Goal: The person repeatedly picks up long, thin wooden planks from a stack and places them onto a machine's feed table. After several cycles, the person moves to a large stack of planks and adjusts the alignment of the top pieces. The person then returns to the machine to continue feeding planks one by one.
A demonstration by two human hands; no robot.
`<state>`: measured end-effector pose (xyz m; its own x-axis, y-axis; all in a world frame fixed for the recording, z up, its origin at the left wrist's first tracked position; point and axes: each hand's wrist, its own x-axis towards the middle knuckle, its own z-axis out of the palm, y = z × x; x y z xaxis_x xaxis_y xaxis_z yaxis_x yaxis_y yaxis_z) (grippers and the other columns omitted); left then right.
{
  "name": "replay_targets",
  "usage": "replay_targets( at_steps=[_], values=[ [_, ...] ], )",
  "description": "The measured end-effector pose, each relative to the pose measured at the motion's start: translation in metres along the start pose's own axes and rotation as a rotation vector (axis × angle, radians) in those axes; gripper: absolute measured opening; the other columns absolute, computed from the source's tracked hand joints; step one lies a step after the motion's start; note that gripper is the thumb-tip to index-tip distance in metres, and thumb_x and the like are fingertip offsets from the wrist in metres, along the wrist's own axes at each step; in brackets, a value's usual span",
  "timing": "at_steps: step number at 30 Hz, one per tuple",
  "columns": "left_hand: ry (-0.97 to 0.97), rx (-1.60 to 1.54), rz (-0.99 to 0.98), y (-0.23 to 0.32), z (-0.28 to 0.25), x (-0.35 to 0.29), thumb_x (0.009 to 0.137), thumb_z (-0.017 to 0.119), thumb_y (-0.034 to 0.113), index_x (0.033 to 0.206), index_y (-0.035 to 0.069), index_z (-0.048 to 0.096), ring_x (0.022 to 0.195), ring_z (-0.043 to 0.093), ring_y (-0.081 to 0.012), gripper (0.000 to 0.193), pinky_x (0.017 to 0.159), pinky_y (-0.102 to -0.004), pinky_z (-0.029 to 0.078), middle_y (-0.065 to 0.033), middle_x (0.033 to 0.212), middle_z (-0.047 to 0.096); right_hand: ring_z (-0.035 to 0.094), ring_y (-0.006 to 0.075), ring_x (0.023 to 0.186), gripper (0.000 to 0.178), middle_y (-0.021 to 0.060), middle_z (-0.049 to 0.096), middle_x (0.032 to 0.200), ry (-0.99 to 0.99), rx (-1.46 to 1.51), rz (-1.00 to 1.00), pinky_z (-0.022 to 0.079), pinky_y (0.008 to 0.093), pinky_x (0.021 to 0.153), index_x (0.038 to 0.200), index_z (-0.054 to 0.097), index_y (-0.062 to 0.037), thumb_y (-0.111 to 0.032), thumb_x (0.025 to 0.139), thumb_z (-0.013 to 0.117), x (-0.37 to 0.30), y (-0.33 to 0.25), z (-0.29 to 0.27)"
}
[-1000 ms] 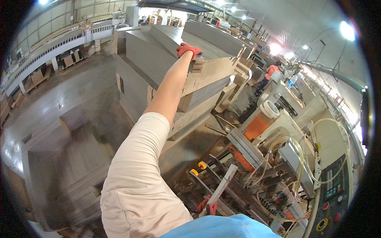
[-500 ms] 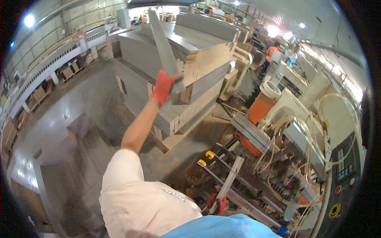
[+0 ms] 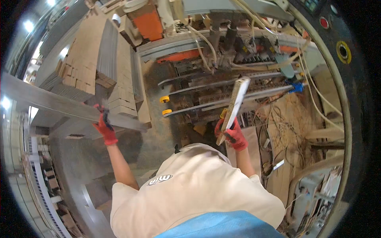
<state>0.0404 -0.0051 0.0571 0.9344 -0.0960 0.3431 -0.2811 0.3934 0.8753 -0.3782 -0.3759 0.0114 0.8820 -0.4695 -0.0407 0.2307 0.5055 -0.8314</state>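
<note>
A long grey board point(image 3: 51, 100) stretches in from the left edge, and my left hand point(image 3: 104, 129), in a red glove with dark patches, is closed around it near its right end. The board passes in front of the lower part of the stacked panels point(image 3: 85, 51). My right hand point(image 3: 237, 137), also red-gloved, grips a short narrow board strip point(image 3: 233, 107) near its lower end. That strip is tilted upward, with a pale face and a brown edge. Behind it lie the metal rails point(image 3: 198, 106) of a machine, and the strip's upper part overlaps them.
Yellow rollers point(image 3: 167, 112) cap the rails' left ends. Hoses point(image 3: 200, 39) loop over the machine, and an orange bin point(image 3: 146, 24) stands behind. At the right is a dark control panel point(image 3: 335, 31) with buttons. Loose cables point(image 3: 283, 125) lie over a wooden surface below the rails.
My view has swung right toward the machine. The left hand has brought its grey board away from the top of the stack and lower; the right hand has raised its strip.
</note>
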Motion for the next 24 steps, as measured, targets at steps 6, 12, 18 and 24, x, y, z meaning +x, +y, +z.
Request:
replay_targets(
  at_steps=[6, 12, 18, 24],
  values=[
    [0.063, 1.16, 0.507, -0.035, -0.015, -0.072, 0.081, 0.081, 0.027, 0.134, 0.006, 0.057, 0.104, 0.063, -0.0312, 0.062, 0.093, -0.0448, 0.048, -0.0124, 0.119, 0.064, 0.069, 0.0314, 0.099, 0.044, 0.0168, 0.067, 0.112, 0.366, 0.059, -0.054, 0.06, 0.0468, 0.084, 0.132, 0.053, -0.0039, -0.009, 0.091, 0.068, -0.046, 0.012, -0.031],
    [-0.28, 1.463, 0.806, -0.006, -0.023, -0.075, 0.058, 0.086, 0.035, 0.102, 0.028, 0.07, 0.097, 0.063, -0.0255, 0.047, 0.094, -0.0523, 0.047, -0.0008, 0.106, 0.065, 0.06, 0.0281, 0.119, 0.046, 0.0163, 0.06, 0.134, 0.564, -0.313, -0.14, 0.053, 0.0436, 0.098, 0.139, 0.055, 0.0005, -0.027, 0.102, 0.061, -0.118, 0.019, -0.078],
    [-0.297, 1.383, 0.969, -0.018, -0.024, -0.06, 0.059, 0.084, 0.033, 0.107, 0.022, 0.066, 0.101, 0.059, -0.0268, 0.052, 0.098, -0.052, 0.043, -0.001, 0.106, 0.06, 0.055, 0.0264, 0.126, 0.056, 0.0142, 0.051, 0.146, 0.622, -0.46, -0.144, 0.047, 0.0411, 0.106, 0.15, 0.04, -0.0018, -0.026, 0.103, 0.061, -0.096, 0.014, -0.121],
    [-0.833, 1.288, 0.397, -0.02, 0.014, -0.025, 0.056, 0.084, 0.025, 0.116, 0.018, 0.068, 0.114, 0.063, -0.032, 0.062, 0.099, -0.0489, 0.046, -0.0086, 0.115, 0.068, 0.051, 0.0249, 0.131, 0.073, 0.0115, 0.041, 0.157, 0.717, -0.025, -0.249, 0.041, 0.0384, 0.113, 0.161, 0.023, -0.0052, -0.019, 0.102, 0.062, -0.11, 0.04, -0.167]
  ],
)
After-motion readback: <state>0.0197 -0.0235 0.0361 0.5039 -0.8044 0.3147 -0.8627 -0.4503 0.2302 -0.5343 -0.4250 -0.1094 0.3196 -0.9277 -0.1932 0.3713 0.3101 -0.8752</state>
